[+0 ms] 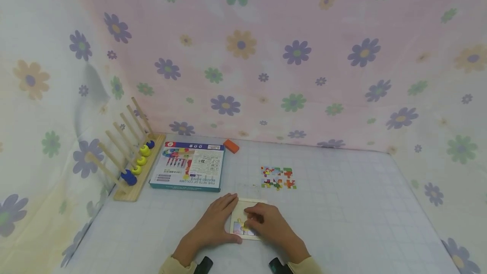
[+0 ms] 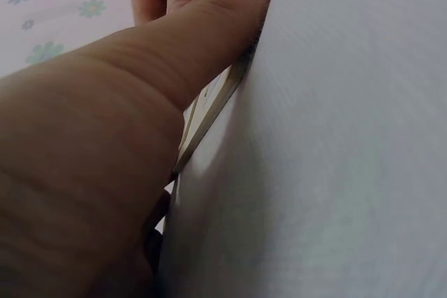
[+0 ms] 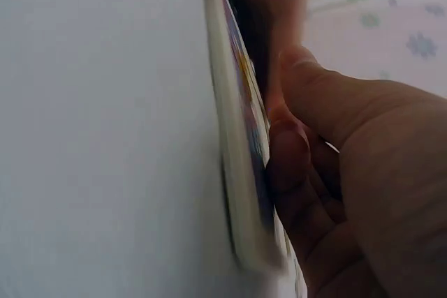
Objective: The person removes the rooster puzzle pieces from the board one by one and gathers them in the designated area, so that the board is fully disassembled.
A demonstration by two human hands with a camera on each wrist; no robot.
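A shallow wooden puzzle tray (image 1: 249,201) lies on the white cloth, with jigsaw pieces (image 1: 238,228) fitted along its near end. My left hand (image 1: 217,222) rests against its left side, fingers stretched towards the far corner and thumb at the near edge. In the left wrist view the thumb (image 2: 223,5) lies against the tray's rim (image 2: 209,113). Bent over the right part of the tray is my right hand (image 1: 271,224), its thumb and forefinger apart, with no piece visible between them. In the right wrist view a fingertip (image 3: 288,146) is at the tray's surface.
Loose puzzle pieces (image 1: 279,178) lie in a group beyond the tray. A boxed bead set (image 1: 188,167) and an orange block (image 1: 231,146) are at the back left. Further left stands a wooden peg rack (image 1: 140,179) with blue and yellow beads. Flowered cloth (image 1: 262,62) hangs behind.
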